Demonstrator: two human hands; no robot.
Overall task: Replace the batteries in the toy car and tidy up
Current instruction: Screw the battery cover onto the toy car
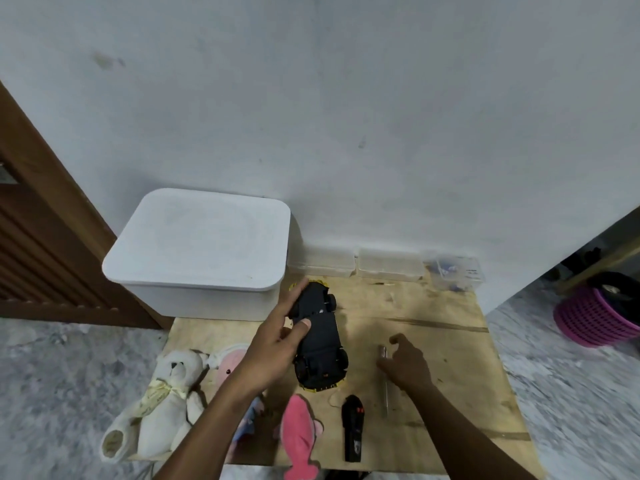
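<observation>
Toy car [320,336] flipped belly-up: black chassis, yellow body edge showing. Left hand [277,344] fingers clamped round it; right hand [407,363] fingers loosely curled over a silver screwdriver [384,379] on the bench [450,358], grip unclear.

One toy car [318,337], one remote [352,433], three soft toys [166,400] [228,363] [299,438], one white bin [201,251], three clear boxes [320,265] [389,268] [457,271], two hands [273,344] [408,365].

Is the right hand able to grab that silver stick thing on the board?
Probably yes. The right hand hovers open right beside the silver tool lying on the wooden board, with nothing between them. The left hand is busy holding the upside-down toy car.
</observation>
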